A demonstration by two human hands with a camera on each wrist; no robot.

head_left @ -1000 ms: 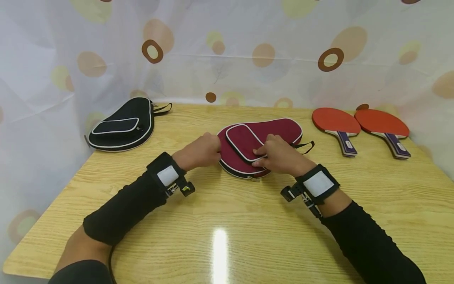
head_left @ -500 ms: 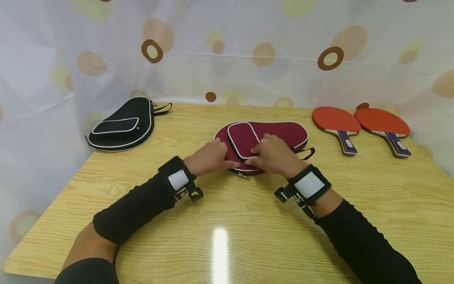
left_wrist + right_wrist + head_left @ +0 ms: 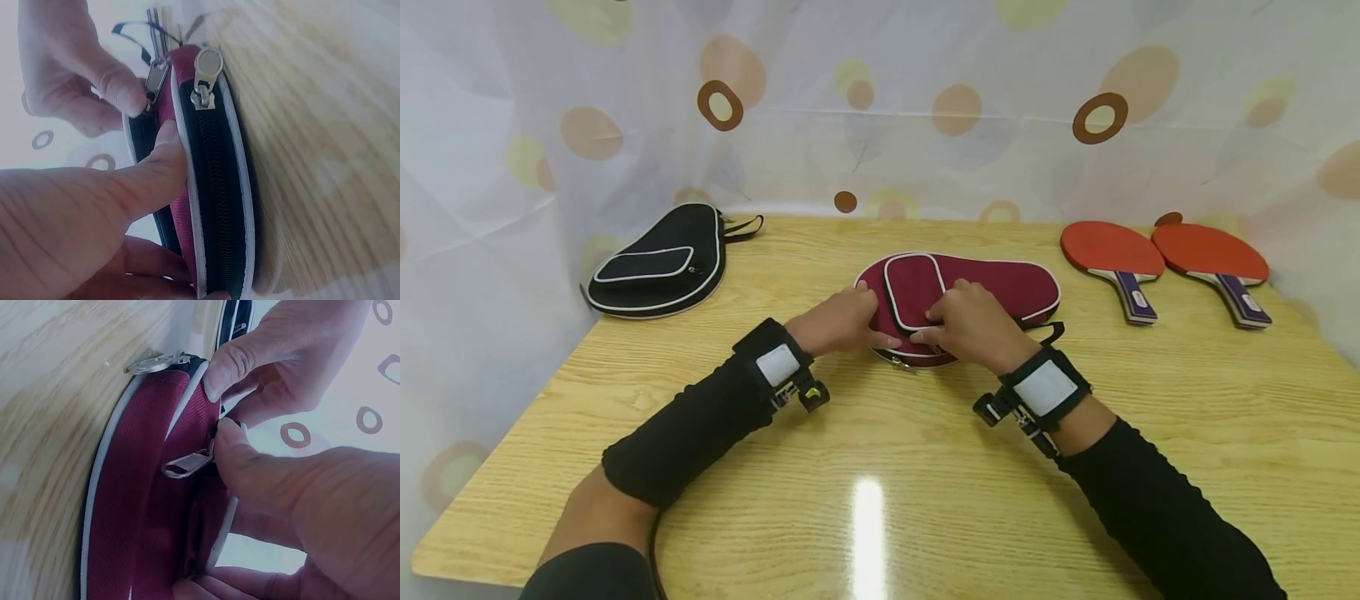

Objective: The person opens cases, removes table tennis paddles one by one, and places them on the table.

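Note:
A maroon paddle case (image 3: 1000,287) with white piping lies flat in the middle of the wooden table (image 3: 880,467). My left hand (image 3: 872,329) holds its near left rim, the thumb (image 3: 159,156) pressing on the piping beside the main zip. My right hand (image 3: 936,325) rests on the front pocket and pinches a small metal zipper pull (image 3: 187,465) between thumb and finger. A second zipper pull (image 3: 206,78) sits free on the main zip (image 3: 219,206), which looks closed along the rim.
A black paddle case (image 3: 658,262) lies at the back left. Two red paddles (image 3: 1111,250) (image 3: 1210,252) lie side by side at the back right. A spotted curtain (image 3: 880,108) closes off the back and sides.
The maroon case has turned to lie more level, its narrow end swung to the right. My left hand slid right along the near rim, and my right hand drew left on the pocket.

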